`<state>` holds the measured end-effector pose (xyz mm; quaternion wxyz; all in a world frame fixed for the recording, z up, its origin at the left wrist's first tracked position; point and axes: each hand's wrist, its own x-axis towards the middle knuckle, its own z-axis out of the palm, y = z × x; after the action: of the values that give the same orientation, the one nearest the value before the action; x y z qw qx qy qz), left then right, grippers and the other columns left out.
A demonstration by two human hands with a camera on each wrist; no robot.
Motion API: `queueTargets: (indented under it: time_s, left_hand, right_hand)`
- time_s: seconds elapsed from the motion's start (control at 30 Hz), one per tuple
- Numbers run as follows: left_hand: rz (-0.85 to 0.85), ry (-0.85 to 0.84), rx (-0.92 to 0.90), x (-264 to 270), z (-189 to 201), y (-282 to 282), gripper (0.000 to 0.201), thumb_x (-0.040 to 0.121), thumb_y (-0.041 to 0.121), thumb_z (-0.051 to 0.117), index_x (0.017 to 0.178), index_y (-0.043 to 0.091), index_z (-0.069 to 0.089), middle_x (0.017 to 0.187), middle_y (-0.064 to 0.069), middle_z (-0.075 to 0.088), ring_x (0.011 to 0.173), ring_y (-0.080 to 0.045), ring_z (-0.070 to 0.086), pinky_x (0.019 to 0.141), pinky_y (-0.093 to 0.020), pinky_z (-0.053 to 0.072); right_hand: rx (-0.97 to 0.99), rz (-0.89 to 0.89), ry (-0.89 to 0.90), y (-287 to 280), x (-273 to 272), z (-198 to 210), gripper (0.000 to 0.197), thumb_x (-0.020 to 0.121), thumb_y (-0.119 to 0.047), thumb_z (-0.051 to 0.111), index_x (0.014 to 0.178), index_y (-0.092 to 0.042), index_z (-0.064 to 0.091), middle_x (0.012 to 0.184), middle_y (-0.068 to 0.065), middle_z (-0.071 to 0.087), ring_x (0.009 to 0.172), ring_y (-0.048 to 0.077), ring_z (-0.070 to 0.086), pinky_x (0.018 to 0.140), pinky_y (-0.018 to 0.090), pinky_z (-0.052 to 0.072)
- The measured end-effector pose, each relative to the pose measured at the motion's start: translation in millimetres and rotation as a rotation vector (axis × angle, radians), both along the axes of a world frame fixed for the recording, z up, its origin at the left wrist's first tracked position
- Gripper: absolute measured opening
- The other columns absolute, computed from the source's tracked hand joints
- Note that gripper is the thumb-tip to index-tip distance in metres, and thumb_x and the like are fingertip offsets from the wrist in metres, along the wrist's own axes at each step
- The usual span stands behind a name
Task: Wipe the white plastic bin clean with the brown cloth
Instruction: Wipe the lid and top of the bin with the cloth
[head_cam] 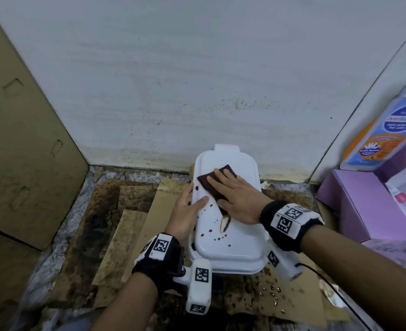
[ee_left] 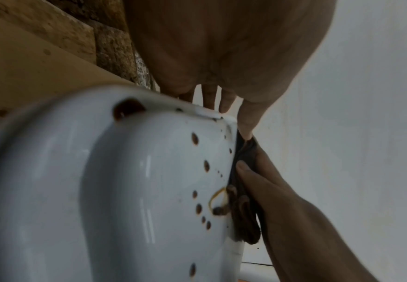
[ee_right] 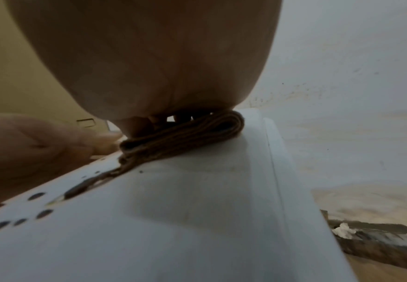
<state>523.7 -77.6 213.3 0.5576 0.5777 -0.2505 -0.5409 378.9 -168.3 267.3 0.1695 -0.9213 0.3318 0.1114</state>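
Observation:
The white plastic bin (head_cam: pixel 233 244) lies upside down on the floor, its base spotted with brown drops and a smear. A folded brown cloth (head_cam: pixel 209 182) lies on the far part of that base. My right hand (head_cam: pixel 235 197) presses flat on the cloth with straight fingers. My left hand (head_cam: pixel 185 211) grips the bin's left edge, thumb on top and fingers down the side. The left wrist view shows the spotted bin (ee_left: pixel 137 190) and the cloth (ee_left: pixel 245 219) under the right hand (ee_left: pixel 282 200). In the right wrist view the cloth's folded edge (ee_right: pixel 180 137) sits under the palm on the bin (ee_right: pixel 197 209).
A white wall (head_cam: pixel 197 80) stands just behind the bin. A tall cardboard box (head_cam: pixel 25 139) is on the left. Stained cardboard sheets (head_cam: pixel 130 225) cover the floor. On the right are a purple box (head_cam: pixel 364 206) and a cleaner bottle (head_cam: pixel 383 130).

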Motion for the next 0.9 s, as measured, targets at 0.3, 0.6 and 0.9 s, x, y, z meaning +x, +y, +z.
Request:
queueTargets:
  time_s: [0.3,0.6,0.9]
  left_hand:
    - [-0.058,-0.048,0.215,3.6,13.5,41.1,0.032,0.101,0.024,0.060,0.133,0.021,0.057,0.120,0.004,0.066,0.096,-0.010,0.065,0.070,-0.029,0.053]
    - [-0.044,-0.040,0.217,-3.6,24.6,50.6,0.037,0.099,0.008,0.060,0.136,0.013,0.059,0.124,-0.015,0.069,0.086,-0.016,0.068,0.052,-0.019,0.055]
    - [-0.026,-0.076,0.212,-8.0,31.2,58.3,0.035,0.101,0.014,0.057,0.135,0.018,0.062,0.115,-0.005,0.070,0.085,-0.011,0.067,0.060,-0.024,0.054]
  right_hand:
    - [-0.046,-0.074,-0.004,9.4,4.9,-9.5,0.061,0.101,-0.037,0.028,0.152,-0.031,-0.004,0.160,0.000,-0.020,0.147,0.015,-0.018,0.119,0.039,-0.008]
    - [-0.037,-0.068,-0.029,56.4,-14.0,-9.3,0.059,0.103,-0.032,0.026,0.153,-0.027,-0.006,0.160,0.002,-0.018,0.147,0.018,-0.018,0.119,0.039,-0.008]
    - [-0.182,-0.073,-0.090,97.5,-35.6,-21.1,0.074,0.083,-0.052,-0.005,0.153,-0.030,0.003,0.162,-0.002,-0.006,0.149,0.019,-0.005,0.119,0.037,0.004]
